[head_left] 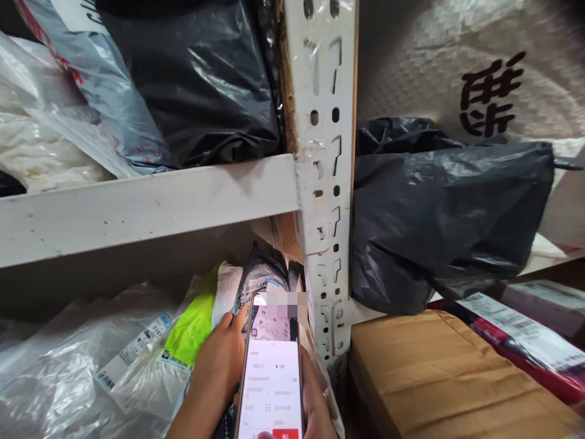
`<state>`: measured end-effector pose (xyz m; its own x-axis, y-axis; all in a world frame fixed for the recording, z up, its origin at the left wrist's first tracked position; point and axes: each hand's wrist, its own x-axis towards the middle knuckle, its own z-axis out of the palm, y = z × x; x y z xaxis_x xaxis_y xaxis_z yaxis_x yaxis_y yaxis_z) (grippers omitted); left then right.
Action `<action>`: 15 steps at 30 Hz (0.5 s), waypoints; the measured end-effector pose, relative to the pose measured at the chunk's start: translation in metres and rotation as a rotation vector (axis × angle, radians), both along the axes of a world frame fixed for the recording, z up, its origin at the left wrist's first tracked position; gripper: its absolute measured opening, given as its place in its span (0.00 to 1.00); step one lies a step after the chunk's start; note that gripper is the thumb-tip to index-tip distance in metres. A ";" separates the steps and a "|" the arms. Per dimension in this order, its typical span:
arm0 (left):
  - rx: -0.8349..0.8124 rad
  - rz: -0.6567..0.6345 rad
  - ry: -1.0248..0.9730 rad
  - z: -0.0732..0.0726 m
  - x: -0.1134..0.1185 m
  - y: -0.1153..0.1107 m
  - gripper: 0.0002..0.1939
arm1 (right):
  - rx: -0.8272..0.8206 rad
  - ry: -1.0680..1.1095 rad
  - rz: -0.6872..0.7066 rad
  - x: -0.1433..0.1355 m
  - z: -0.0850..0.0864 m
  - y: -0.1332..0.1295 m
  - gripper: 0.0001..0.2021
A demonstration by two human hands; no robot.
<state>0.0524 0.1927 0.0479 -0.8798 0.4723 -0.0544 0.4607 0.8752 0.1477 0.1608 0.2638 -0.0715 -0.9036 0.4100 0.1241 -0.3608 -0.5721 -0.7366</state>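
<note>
the phone [270,378] is held upright at the bottom centre of the view, in front of the lower shelf bay, screen lit and facing the camera. the screen shows a white form with a red button at its lower edge; the text is too small to read.

the left hand [218,366] grips the phone's left edge, fingers [237,318] wrapped up to its top corner and closed on the case. the right hand [315,399] lies along the right edge and behind the phone; its thumb tip touches the screen bottom near the red button. how the remaining right fingers sit cannot be told, as the phone hides them.

behind the phone stand grey parcels [265,274], upright and packed together. left of them lies a green bag [192,332], then clear bags [68,366], one bearing a white label [132,350].

the shelf beam [146,204] runs across above the hands and meets the slotted post [324,183]. above the beam rests a black bag [201,79]. right of the post a second black bag [439,213] lies on top of a cardboard box [439,378], touching it.
</note>
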 end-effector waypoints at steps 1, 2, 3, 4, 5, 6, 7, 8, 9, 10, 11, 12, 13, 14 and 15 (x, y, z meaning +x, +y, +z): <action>-0.007 -0.006 -0.028 0.003 0.002 0.000 0.29 | -0.006 -0.007 0.013 -0.001 0.001 0.002 0.62; 0.001 -0.005 -0.053 0.006 0.004 0.001 0.29 | -0.009 -0.022 0.033 -0.002 0.003 0.003 0.58; 0.024 -0.004 -0.071 0.009 0.006 0.001 0.29 | -0.008 -0.040 0.055 -0.003 0.005 0.005 0.53; 0.053 0.002 -0.087 0.011 0.008 0.001 0.28 | -0.004 -0.061 0.075 -0.003 0.007 0.007 0.48; 0.083 0.015 -0.099 0.014 0.010 0.001 0.24 | 0.004 -0.079 0.090 -0.004 0.010 0.009 0.43; 0.110 0.026 -0.107 0.016 0.011 0.000 0.21 | 0.013 -0.089 0.099 -0.003 0.012 0.010 0.40; 0.134 0.034 -0.110 0.017 0.013 0.000 0.18 | 0.020 -0.085 0.101 -0.003 0.014 0.011 0.39; 0.152 0.035 -0.109 0.018 0.014 -0.001 0.16 | 0.022 -0.068 0.103 -0.002 0.016 0.012 0.39; 0.168 0.034 -0.100 0.018 0.014 -0.001 0.16 | 0.022 -0.042 0.110 -0.001 0.018 0.012 0.40; 0.183 0.029 -0.088 0.018 0.014 -0.002 0.15 | 0.023 -0.009 0.131 0.000 0.020 0.012 0.42; 0.197 0.019 -0.069 0.016 0.014 -0.003 0.15 | 0.028 0.029 0.167 0.001 0.022 0.012 0.43; 0.212 0.009 -0.051 0.013 0.013 -0.005 0.14 | 0.037 0.069 0.212 0.002 0.025 0.011 0.44; 0.232 0.002 -0.039 0.008 0.011 -0.006 0.13 | 0.048 0.104 0.256 0.003 0.027 0.011 0.44; 0.256 0.002 -0.026 0.002 0.009 -0.008 0.13 | 0.061 0.131 0.292 0.004 0.029 0.009 0.42; 0.280 0.007 0.011 -0.006 0.007 -0.011 0.13 | 0.074 0.151 0.316 0.005 0.032 0.008 0.39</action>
<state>0.0592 0.1819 0.0422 -0.8827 0.4619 0.0870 0.4581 0.8039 0.3794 0.1660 0.2718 -0.0398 -0.9534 0.0984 0.2852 -0.2830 -0.6196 -0.7321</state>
